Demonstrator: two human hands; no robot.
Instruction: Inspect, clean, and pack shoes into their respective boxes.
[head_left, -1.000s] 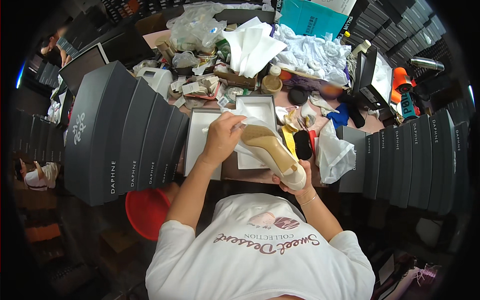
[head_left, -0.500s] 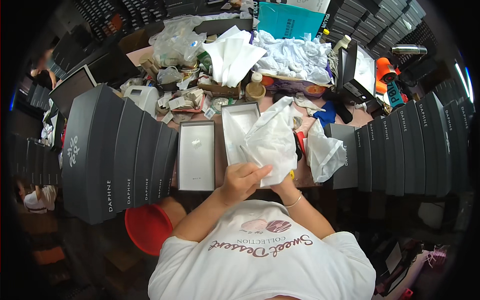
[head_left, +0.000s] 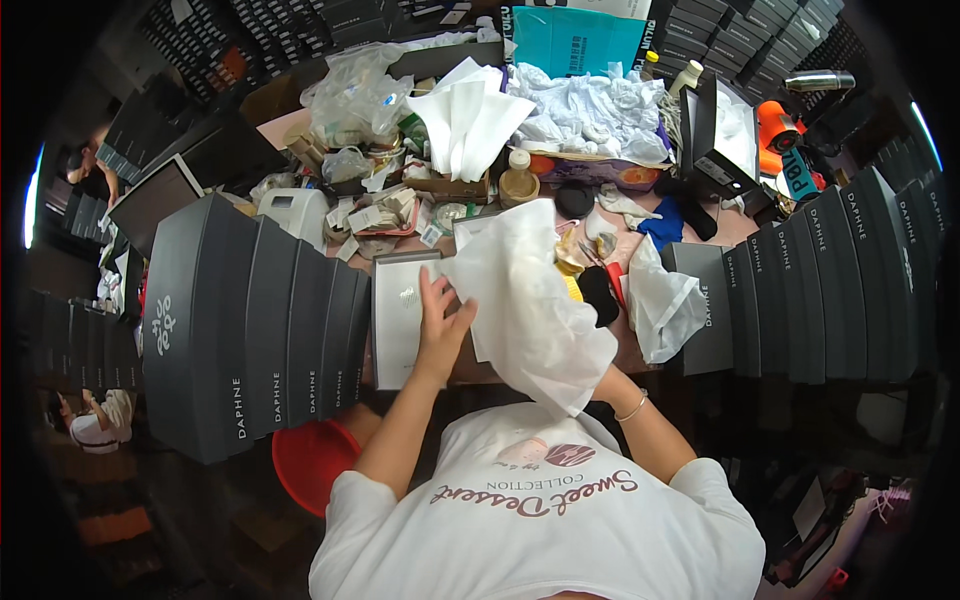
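Observation:
A large sheet of white tissue paper [head_left: 535, 300] hangs crumpled in front of me, spread over the tabletop. My right hand [head_left: 608, 384] grips its lower right part, and the paper hides most of those fingers. Beside the paper's left edge, my left hand [head_left: 442, 325] is open with its fingers spread, above the right side of a shallow grey box part with a white inside [head_left: 393, 335]. A second box part is mostly covered by the paper. Another piece of white tissue paper [head_left: 662, 305] lies to the right.
Rows of dark grey shoeboxes [head_left: 205, 330] stand at left and more shoeboxes [head_left: 815, 290] at right. Behind are a jar [head_left: 518, 183], a carton of crumpled paper [head_left: 590, 115] and a teal bag [head_left: 580, 42]. Red-handled scissors [head_left: 614, 283] lie right of the paper. A red bucket [head_left: 315, 465] stands below left.
My left hand has let go of the tissue paper, moved left and spread its fingers. The paper has opened out wider, and my right hand has shifted slightly right with it.

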